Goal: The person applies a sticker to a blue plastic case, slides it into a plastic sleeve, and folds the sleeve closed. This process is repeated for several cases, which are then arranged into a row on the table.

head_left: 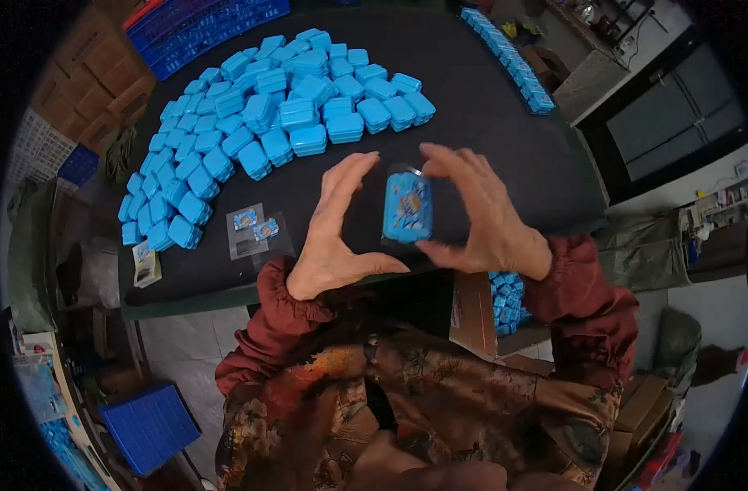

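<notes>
A small blue box (407, 206) with a colourful picture on its front stands out over the near part of the black table. Clear film shows at its top edge. My right hand (497, 229) grips it along the right side, thumb at the lower corner and fingers at the upper one. To the left of the box, my left hand (329, 237) is open, thumb and fingers spread, with a gap between them and the box. Picture cards in clear film (255, 229) lie on the table left of my left hand.
A big heap of plain blue boxes (308, 137) covers the table's (488, 123) far left. Wrapped boxes (513, 61) form a row along the right edge. Behind the heap is a blue crate (202, 37). A cardboard carton (474, 315) holding blue boxes sits below the near edge.
</notes>
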Motion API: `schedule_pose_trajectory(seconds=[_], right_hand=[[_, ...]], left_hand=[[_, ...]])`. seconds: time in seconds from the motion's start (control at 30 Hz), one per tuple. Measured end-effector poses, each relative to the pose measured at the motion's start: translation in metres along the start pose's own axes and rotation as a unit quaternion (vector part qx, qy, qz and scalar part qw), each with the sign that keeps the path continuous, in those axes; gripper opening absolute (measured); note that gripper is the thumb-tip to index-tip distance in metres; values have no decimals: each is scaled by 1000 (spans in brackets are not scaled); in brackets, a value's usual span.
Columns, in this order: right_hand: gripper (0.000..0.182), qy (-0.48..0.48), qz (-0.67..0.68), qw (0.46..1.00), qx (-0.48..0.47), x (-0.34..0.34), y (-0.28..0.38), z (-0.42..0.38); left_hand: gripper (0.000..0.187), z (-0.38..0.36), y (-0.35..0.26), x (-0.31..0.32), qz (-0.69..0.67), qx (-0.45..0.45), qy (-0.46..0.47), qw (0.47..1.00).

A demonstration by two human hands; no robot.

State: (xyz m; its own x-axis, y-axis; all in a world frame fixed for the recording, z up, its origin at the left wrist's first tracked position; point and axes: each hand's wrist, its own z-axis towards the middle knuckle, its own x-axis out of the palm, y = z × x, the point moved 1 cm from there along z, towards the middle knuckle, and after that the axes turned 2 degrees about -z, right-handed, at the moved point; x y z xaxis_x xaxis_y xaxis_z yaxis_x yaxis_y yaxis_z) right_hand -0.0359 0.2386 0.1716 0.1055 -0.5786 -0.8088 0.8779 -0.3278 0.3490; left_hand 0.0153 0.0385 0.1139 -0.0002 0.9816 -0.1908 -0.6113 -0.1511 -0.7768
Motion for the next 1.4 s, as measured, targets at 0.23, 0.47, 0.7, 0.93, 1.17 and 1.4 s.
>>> schedule_pose_trajectory(seconds=[0.23, 0.47, 0.7, 0.93, 1.17, 1.4], right_hand=[[82, -76, -124, 905, 399, -104, -173, -37], [77, -61, -279, 753, 592, -135, -334, -82], [75, -105, -199, 673, 704, -91, -405, -100], [75, -103, -232, 722, 644, -77, -412, -116], [84, 17, -373, 724, 581, -96, -377, -95], [49, 99, -70, 992, 39, 28, -177, 34]], left_hand=[[58, -33, 8, -8, 151, -76, -35, 985], [45, -66, 17, -21, 195, -150, -93, 965], [43, -71, 25, -21, 234, -161, -112, 952], [41, -70, 26, -18, 209, -164, -117, 957], [35, -87, 12, -48, 279, -152, -211, 924], [28, -111, 24, -90, 470, -155, -160, 854]])
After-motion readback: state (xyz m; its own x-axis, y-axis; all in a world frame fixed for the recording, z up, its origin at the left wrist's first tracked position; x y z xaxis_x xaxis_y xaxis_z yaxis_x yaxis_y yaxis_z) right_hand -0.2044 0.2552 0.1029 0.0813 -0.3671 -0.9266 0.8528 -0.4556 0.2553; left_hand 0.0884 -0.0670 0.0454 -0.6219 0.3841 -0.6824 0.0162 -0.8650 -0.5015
